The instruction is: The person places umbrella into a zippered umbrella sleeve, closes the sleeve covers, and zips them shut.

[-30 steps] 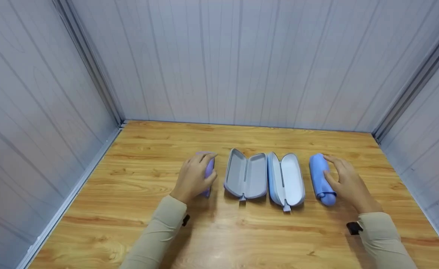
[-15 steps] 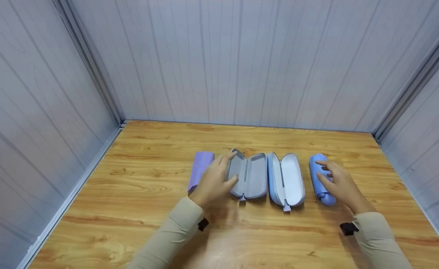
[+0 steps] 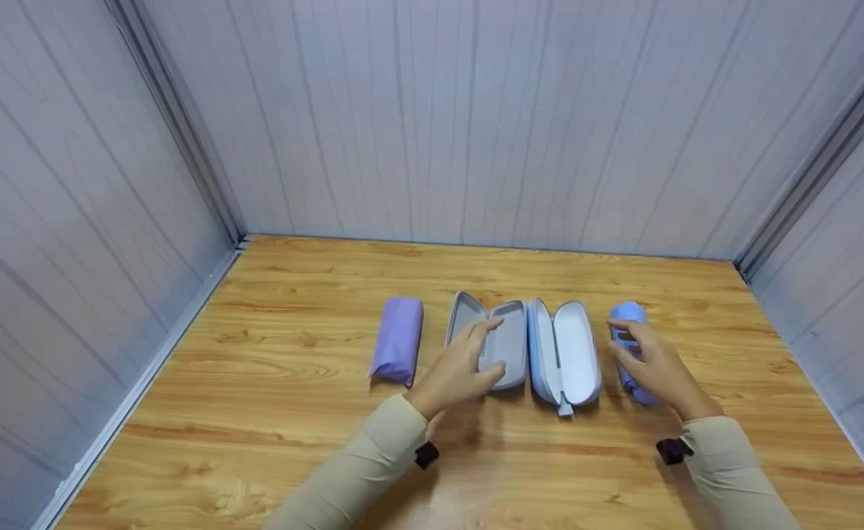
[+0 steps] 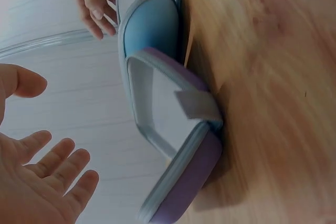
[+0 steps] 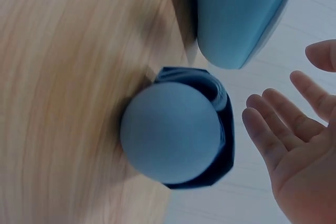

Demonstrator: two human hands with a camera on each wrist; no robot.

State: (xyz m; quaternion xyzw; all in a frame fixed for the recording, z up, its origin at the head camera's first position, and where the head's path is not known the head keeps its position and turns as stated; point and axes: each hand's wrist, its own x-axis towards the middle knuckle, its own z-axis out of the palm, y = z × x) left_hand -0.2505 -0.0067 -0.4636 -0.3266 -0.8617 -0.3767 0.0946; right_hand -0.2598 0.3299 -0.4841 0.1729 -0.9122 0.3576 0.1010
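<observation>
My left hand point(image 3: 455, 372) hovers with spread fingers over the left half of an open purple hard zip case point(image 4: 186, 182) with a grey inside point(image 3: 511, 346). Nothing is between its fingers. Against that case stands an open light-blue hard case point(image 3: 575, 353), white within. On the right lies a rolled blue folding umbrella point(image 5: 170, 132) with a rounded end; my right hand point(image 3: 659, 368) is held above it, fingers parted and palm bare. A purple wrapped bundle point(image 3: 397, 338) lies left of the cases, apart from my left hand.
The wooden tabletop point(image 3: 285, 331) carries everything in one row. Pale panel walls point(image 3: 432, 125) rise behind it and on both sides. A dark wrist camera point(image 3: 426, 455) hangs at the left sleeve, another point(image 3: 673, 450) at the right one.
My left hand has left the purple bundle and moved right, over the purple case. My right hand has shifted slightly left off the umbrella. Bundle, umbrella and cases stay in place.
</observation>
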